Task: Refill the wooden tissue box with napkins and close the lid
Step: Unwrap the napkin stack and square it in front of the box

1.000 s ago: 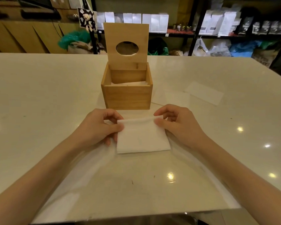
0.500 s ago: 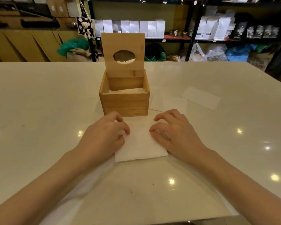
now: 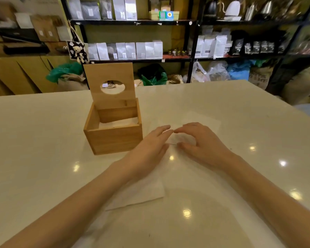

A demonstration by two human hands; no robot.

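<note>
The wooden tissue box [image 3: 113, 140] stands on the pale table [image 3: 39, 144], its lid [image 3: 109, 72] raised upright with an oval hole in it. White napkins [image 3: 118, 122] lie inside. Just right of the box, my left hand [image 3: 150, 147] rests flat with fingers stretched out, and my right hand [image 3: 204, 142] is curved beside it, thumb and fingers apart. Both rest over a flat white napkin [image 3: 181, 138] on the table, fingertips almost touching. A folded napkin [image 3: 143, 194] lies under my left forearm.
Another flat napkin [image 3: 206, 119] lies on the table beyond my right hand. Behind the table's far edge stand black shelves [image 3: 132, 22] with white bags, and sacks and plastic bags sit on the floor.
Both hands left the folded napkin and moved forward and right, onto a flat napkin beside the box. The folded napkin stays where it was. The camera view has tilted up and shifted.
</note>
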